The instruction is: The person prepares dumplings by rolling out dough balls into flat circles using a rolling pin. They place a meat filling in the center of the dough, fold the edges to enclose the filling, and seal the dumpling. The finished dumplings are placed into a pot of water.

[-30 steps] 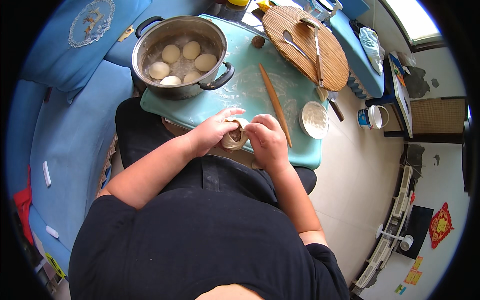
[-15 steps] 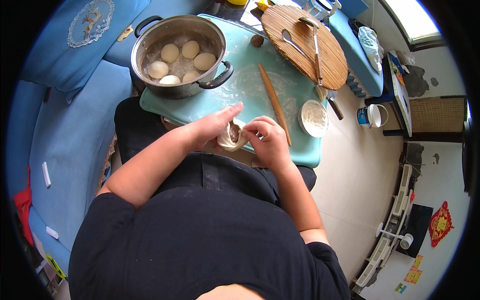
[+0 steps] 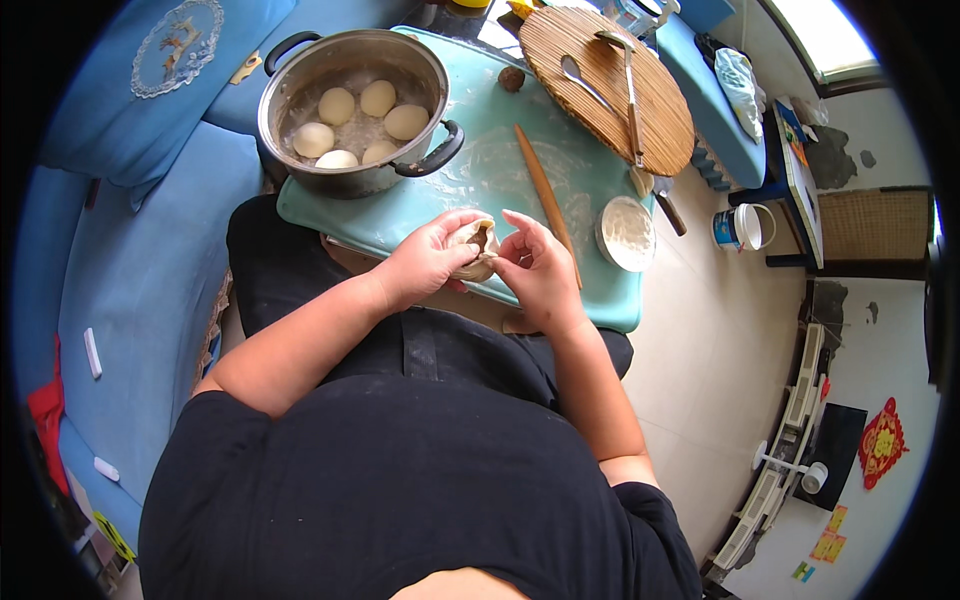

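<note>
At eleven o'clock from the dough wrapper (image 3: 476, 271), the pot (image 3: 350, 183) holds pale balls (image 3: 336, 106). At nine, the left hand (image 3: 425, 262) grips the wrapper, its under-fingers hidden. Centre: since half a second ago the mouth looks narrower, suggesting progress; filling (image 3: 480, 238) shows only partly. At three, the right hand (image 3: 543, 275) pinches the rim; I cannot make out the fold.

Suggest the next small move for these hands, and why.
Probably the right hand should pinch another fold across the gap: the pale, round dough wrapper is open, with brown filling showing, while the left hand supports it and the right pinches its rim.
</note>
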`<action>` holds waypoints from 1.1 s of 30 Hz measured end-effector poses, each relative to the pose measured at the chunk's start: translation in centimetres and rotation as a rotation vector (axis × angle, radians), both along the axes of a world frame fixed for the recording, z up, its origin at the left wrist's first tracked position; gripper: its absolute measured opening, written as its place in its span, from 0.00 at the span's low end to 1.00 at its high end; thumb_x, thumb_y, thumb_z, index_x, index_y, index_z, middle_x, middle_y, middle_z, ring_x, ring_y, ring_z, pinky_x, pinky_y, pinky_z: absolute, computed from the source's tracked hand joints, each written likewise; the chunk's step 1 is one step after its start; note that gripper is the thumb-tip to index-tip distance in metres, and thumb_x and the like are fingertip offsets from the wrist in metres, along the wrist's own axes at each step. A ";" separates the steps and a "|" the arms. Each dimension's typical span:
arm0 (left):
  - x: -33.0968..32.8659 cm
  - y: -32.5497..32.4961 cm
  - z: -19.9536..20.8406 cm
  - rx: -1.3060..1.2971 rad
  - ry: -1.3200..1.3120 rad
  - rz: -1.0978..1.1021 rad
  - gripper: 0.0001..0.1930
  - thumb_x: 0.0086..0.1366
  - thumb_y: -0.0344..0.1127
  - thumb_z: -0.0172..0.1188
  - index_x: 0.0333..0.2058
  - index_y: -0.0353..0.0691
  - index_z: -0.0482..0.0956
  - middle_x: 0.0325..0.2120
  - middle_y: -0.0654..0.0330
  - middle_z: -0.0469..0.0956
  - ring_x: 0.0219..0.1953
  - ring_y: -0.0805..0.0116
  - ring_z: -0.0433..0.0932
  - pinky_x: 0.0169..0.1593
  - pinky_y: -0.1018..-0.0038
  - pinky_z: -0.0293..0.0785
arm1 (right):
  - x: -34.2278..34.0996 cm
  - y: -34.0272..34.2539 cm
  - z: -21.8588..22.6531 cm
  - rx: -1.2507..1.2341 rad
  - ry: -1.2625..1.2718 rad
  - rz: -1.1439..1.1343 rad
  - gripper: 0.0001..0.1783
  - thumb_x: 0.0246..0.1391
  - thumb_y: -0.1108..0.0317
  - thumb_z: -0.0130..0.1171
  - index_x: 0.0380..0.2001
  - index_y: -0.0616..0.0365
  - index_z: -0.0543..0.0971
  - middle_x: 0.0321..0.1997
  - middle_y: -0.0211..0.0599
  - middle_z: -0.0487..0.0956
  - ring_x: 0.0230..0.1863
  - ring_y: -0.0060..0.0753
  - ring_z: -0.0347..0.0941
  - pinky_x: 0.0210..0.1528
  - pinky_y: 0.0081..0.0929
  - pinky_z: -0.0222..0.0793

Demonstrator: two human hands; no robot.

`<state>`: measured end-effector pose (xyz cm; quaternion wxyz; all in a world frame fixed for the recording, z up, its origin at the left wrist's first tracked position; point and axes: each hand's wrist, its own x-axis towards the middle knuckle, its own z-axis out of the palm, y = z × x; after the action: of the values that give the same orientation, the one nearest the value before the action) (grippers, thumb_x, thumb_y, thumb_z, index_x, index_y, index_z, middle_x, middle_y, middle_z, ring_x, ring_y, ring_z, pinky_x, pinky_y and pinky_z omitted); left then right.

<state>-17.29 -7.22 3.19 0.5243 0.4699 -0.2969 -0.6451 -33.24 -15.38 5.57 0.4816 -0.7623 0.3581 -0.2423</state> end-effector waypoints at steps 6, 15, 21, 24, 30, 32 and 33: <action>0.1 0.0 0.0 0.027 -0.055 -0.065 0.23 0.64 0.34 0.52 0.57 0.45 0.62 0.47 0.64 0.70 0.43 0.75 0.72 0.36 0.77 0.75 | -0.2 -0.3 -0.1 -0.074 0.068 0.057 0.12 0.40 0.76 0.64 0.33 0.60 0.79 0.28 0.37 0.77 0.28 0.29 0.74 0.32 0.24 0.70; 0.0 0.0 0.6 0.046 -0.098 -0.056 0.19 0.69 0.46 0.41 0.53 0.46 0.69 0.38 0.65 0.74 0.36 0.79 0.73 0.28 0.81 0.72 | 0.0 0.2 0.3 -0.434 0.104 0.134 0.06 0.41 0.75 0.63 0.27 0.59 0.79 0.29 0.37 0.77 0.31 0.34 0.75 0.31 0.26 0.70; 0.3 -0.1 0.3 0.033 -0.167 -0.096 0.24 0.70 0.54 0.34 0.51 0.46 0.71 0.36 0.66 0.74 0.31 0.80 0.72 0.24 0.83 0.69 | 0.1 0.6 0.4 -0.176 0.044 0.044 0.07 0.42 0.77 0.63 0.29 0.59 0.79 0.30 0.33 0.75 0.30 0.26 0.72 0.31 0.20 0.68; 0.6 -0.1 -0.1 -0.009 -0.249 -0.147 0.25 0.70 0.55 0.34 0.52 0.46 0.70 0.34 0.66 0.74 0.30 0.80 0.72 0.24 0.84 0.69 | 0.0 0.3 0.7 -0.171 0.056 0.101 0.07 0.42 0.77 0.64 0.28 0.59 0.79 0.30 0.33 0.75 0.28 0.25 0.71 0.30 0.20 0.68; 0.6 -0.4 0.4 0.038 -0.141 0.067 0.26 0.70 0.55 0.35 0.56 0.44 0.65 0.34 0.63 0.74 0.29 0.80 0.72 0.22 0.84 0.68 | -0.1 0.1 0.4 -0.287 0.039 0.058 0.08 0.42 0.78 0.63 0.30 0.60 0.79 0.31 0.32 0.75 0.26 0.24 0.71 0.30 0.19 0.68; 0.8 -0.7 -0.3 0.014 -0.030 0.137 0.27 0.71 0.54 0.35 0.54 0.38 0.67 0.37 0.60 0.74 0.35 0.77 0.73 0.34 0.79 0.73 | -0.1 -0.1 0.0 -0.267 -0.090 -0.007 0.08 0.42 0.79 0.63 0.30 0.60 0.79 0.31 0.33 0.75 0.27 0.25 0.71 0.30 0.20 0.68; 0.2 -0.9 -1.0 -0.080 0.014 0.187 0.27 0.71 0.54 0.35 0.52 0.37 0.67 0.37 0.60 0.73 0.36 0.76 0.73 0.38 0.78 0.72 | 0.0 -0.1 -0.2 -0.255 -0.154 -0.036 0.08 0.42 0.79 0.63 0.30 0.60 0.79 0.30 0.33 0.75 0.27 0.25 0.71 0.30 0.20 0.69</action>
<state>-17.07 -8.17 2.17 0.6025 0.4699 -0.2737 -0.5842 -33.22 -15.48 5.37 0.4025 -0.7898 0.3001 -0.3523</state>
